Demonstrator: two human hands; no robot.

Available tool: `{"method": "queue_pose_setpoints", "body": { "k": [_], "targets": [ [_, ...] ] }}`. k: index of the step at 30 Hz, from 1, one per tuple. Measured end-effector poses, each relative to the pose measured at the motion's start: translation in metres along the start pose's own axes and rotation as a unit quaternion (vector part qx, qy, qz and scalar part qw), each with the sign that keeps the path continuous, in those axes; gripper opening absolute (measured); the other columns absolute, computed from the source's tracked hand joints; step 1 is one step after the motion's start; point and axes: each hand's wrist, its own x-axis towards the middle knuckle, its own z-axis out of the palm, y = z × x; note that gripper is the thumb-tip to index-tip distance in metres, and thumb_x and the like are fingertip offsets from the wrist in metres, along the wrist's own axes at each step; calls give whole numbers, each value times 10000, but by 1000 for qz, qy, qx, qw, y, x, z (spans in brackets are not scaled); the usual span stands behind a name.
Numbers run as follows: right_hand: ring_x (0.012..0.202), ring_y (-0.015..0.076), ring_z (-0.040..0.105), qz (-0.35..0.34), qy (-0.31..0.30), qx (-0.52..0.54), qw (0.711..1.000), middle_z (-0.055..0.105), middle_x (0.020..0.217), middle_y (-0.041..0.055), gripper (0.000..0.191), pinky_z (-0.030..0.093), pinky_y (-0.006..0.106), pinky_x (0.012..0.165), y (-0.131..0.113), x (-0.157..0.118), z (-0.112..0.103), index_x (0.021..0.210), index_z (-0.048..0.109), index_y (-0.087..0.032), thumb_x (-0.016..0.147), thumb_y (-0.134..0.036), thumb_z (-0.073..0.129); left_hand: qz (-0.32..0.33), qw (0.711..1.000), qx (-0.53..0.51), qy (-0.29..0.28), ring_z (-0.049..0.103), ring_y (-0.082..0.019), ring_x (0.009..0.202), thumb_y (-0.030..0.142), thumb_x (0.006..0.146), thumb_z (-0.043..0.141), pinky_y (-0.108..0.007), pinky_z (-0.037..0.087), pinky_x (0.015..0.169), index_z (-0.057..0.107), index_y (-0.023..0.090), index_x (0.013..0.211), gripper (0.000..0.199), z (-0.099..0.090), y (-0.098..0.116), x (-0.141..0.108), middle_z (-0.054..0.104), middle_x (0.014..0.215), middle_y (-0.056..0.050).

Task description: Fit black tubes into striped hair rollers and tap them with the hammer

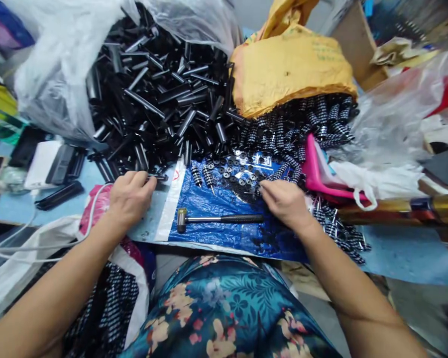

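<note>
My left hand [132,196] is closed at the left of the work surface, its fingers around a short black tube [159,177] whose end shows past the fingertips. My right hand [287,201] pinches at the edge of a pile of small black parts [242,191]; what lies between its fingertips is too small to make out. Small round washers [242,169] are scattered beside it on a blue plastic sheet [209,236]. Two black-and-white ribbed rollers with pins [208,176] lie between my hands. A small hammer [224,219] rests across the sheet, nearer to me.
A large heap of black tubes [164,94] spills from a clear plastic bag [56,74]. More ribbed rollers come out of a yellow sack [291,64]. A pink tray [313,169] stands at right. White cable [93,209] crosses my left forearm; an open sack [140,298] of ribbed parts sits below.
</note>
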Motion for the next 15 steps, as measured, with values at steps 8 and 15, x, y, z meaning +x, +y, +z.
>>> {"method": "queue_pose_setpoints", "body": {
  "k": [8,15],
  "targets": [
    [959,260,512,-38,-147,-172,973,648,1078,159,258,323,360,715,96,40,-2,874,667,-160,960,-93,434,33,985,-165,-47,592,-204,695,195,901,471,-310,415,633,677,198,969,217,-11,62,-16,638,742,-53],
    [849,242,599,-76,-130,-42,988,691,992,102,215,441,383,738,98,27,-22,955,668,-212,954,-135,467,-235,883,-406,-9,499,-138,556,401,851,622,-271,377,561,558,202,753,231,1,62,-17,532,608,22]
  ]
}}
